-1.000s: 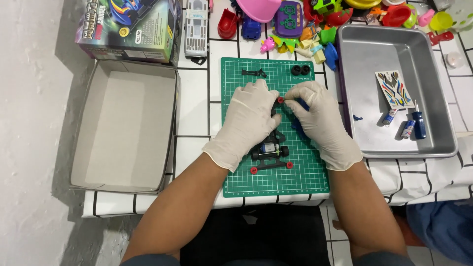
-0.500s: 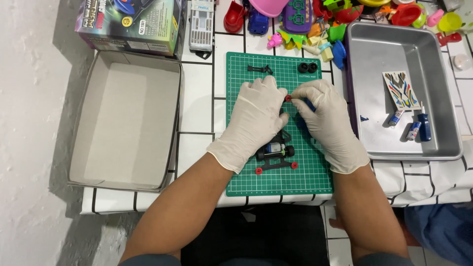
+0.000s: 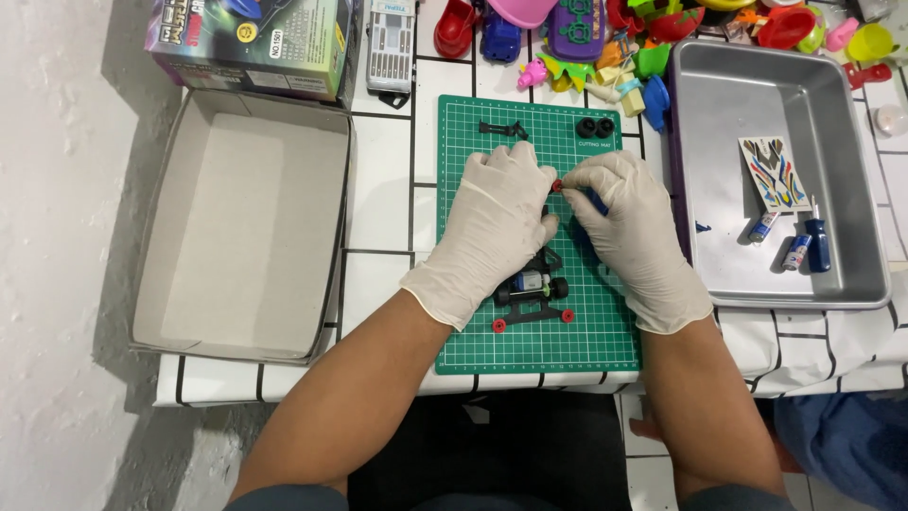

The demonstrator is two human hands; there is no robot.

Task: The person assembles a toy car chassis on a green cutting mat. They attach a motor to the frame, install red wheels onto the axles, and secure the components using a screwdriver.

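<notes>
Both hands wear white gloves and meet over a green cutting mat. My left hand and my right hand pinch the front of a small black toy car chassis together, at a red roller between the fingertips. The chassis rear shows a silver-blue motor and two red rollers. A blue part shows under my right fingers. A loose black strip part and two small black tyres lie at the mat's far edge.
An open grey cardboard box lid lies to the left, with the printed kit box behind it. A metal tray on the right holds a sticker sheet and small blue bottles. Colourful plastic toys crowd the far edge.
The view has shifted slightly; both hands stay over the chassis, fingertips still working at the red roller at its front.
</notes>
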